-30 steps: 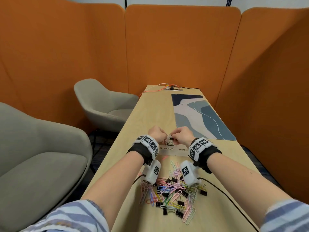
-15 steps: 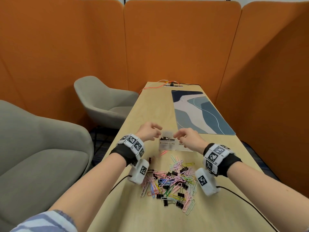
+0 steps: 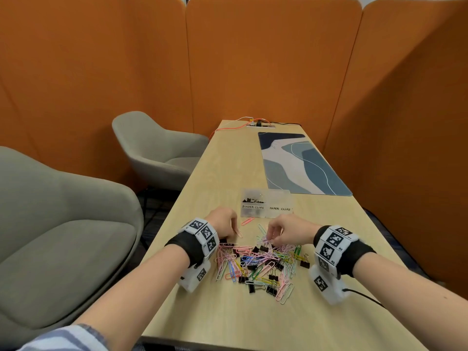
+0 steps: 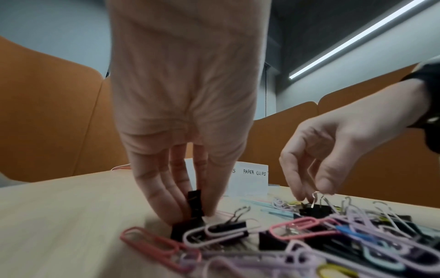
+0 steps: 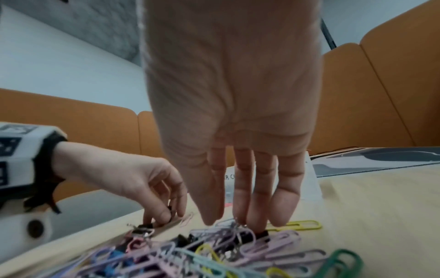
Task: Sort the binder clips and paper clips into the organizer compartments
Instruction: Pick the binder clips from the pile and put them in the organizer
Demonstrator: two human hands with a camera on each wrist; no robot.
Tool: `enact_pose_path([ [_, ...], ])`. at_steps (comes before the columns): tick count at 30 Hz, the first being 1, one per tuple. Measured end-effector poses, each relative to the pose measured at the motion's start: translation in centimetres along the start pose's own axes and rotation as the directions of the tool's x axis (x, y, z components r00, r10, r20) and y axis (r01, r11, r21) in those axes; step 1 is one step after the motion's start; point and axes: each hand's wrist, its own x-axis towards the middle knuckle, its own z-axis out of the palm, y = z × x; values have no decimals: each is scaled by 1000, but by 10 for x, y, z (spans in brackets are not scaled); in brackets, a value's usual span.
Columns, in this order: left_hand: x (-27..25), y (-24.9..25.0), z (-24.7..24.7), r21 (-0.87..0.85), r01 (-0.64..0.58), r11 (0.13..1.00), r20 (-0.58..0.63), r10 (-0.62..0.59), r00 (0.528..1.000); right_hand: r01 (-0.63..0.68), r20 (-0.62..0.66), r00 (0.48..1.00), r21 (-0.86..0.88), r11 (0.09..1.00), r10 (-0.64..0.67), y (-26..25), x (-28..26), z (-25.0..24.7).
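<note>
A clear two-part organizer [image 3: 278,198] stands on the wooden table, labelled BINDER CLIPS on the left and PAPER CLIPS on the right. Several black binder clips [image 3: 252,199] lie in its left part. Nearer me spreads a mixed pile of coloured paper clips and black binder clips [image 3: 260,264]. My left hand [image 3: 228,239] reaches down at the pile's left edge and pinches a black binder clip [image 4: 195,205]. At the pile's far edge my right hand [image 3: 271,240] pinches the wire handle of another black binder clip [image 4: 314,209].
A blue patterned desk mat [image 3: 301,163] lies behind the organizer on the right. Cables [image 3: 260,124] sit at the table's far end. Two grey armchairs [image 3: 157,148] stand left of the table, with orange partitions all round. One pink paper clip [image 3: 247,221] lies before the organizer.
Both hands have drawn back from the organizer, moved apart and come down onto the pile, where each now pinches a black binder clip.
</note>
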Motion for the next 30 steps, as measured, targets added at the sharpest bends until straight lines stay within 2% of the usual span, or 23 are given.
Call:
enact_pose_path([
  [4,0,1,-4,-22,-14,1000,0,14,1000,-14,-23,1000,-39,999,14,3,2,6],
  [9,-4,9,-19,-273,-70,960,-41,61,997,-81,-42,995,233,969,93,14,1,-2],
  [13,-7,25,-20,-387,-113,915,-15,116,993,-112,-70,989,251,962,133,23,0,-11],
  [18,-10,46,-6,-214,-166,963,65,183,981,-114,-137,981,171,979,139,23,-2,-12],
  [22,-10,51,4,-28,-240,970,59,241,969,-151,-196,968,43,988,156,14,1,2],
  [26,-6,52,11,107,-281,954,67,275,959,-158,-163,977,-103,982,141,7,3,12],
  [30,-4,56,15,179,-311,933,22,313,950,-163,-172,975,-114,980,142,10,6,6],
])
